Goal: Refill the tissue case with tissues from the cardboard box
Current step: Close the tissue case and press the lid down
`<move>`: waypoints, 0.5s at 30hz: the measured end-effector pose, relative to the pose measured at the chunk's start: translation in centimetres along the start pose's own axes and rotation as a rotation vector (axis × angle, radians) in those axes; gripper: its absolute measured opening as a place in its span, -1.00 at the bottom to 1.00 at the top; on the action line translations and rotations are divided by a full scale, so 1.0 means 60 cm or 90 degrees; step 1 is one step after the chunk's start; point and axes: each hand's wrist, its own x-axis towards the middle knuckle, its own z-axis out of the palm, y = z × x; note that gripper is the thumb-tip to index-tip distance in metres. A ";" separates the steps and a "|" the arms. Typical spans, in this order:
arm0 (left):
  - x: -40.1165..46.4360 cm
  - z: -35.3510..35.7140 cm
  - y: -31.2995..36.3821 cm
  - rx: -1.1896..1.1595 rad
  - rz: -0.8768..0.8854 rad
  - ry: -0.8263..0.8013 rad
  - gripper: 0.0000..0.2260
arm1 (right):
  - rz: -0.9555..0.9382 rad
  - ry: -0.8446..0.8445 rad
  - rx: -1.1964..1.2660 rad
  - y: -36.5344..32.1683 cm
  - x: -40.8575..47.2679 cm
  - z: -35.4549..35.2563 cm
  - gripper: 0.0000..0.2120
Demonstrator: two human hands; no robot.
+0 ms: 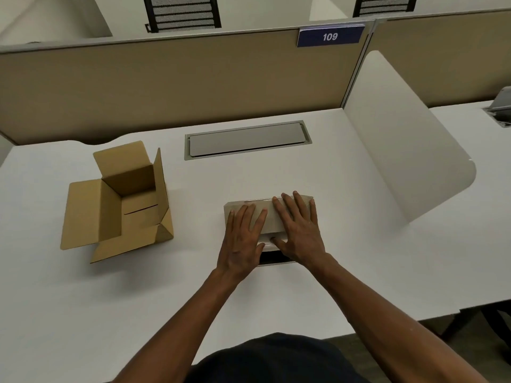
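The beige tissue case (269,218) lies on the white desk (193,286) in front of me. Both hands rest flat on its lid. My left hand (242,239) covers the lid's left half with fingers spread. Over the right half lies my right hand (300,230), its thumb on the white tissues (266,239) that show at the near edge. Below them a dark part of the case (276,258) is visible. The brown cardboard box (119,205) stands open at the left, apart from the case. Its inside looks empty.
A grey cable hatch (247,140) is set into the desk behind the case. A tan partition (166,84) with a sign reading 109 (330,36) closes the back. A white side divider (401,150) stands at the right.
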 end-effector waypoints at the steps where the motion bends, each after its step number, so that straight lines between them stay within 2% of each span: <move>1: -0.006 0.004 -0.001 0.008 0.007 0.016 -0.31 | -0.001 0.000 -0.003 0.000 -0.002 0.000 -0.05; 4: -0.015 0.008 -0.005 0.004 0.013 0.028 -0.29 | -0.002 0.004 -0.006 0.000 -0.004 0.001 -0.05; 9: -0.010 0.000 -0.009 0.033 0.013 -0.029 -0.15 | -0.005 0.055 -0.015 -0.002 -0.011 0.006 -0.14; 15: 0.001 -0.007 0.000 0.122 -0.021 -0.031 -0.19 | 0.003 0.105 -0.014 -0.008 -0.022 0.011 -0.25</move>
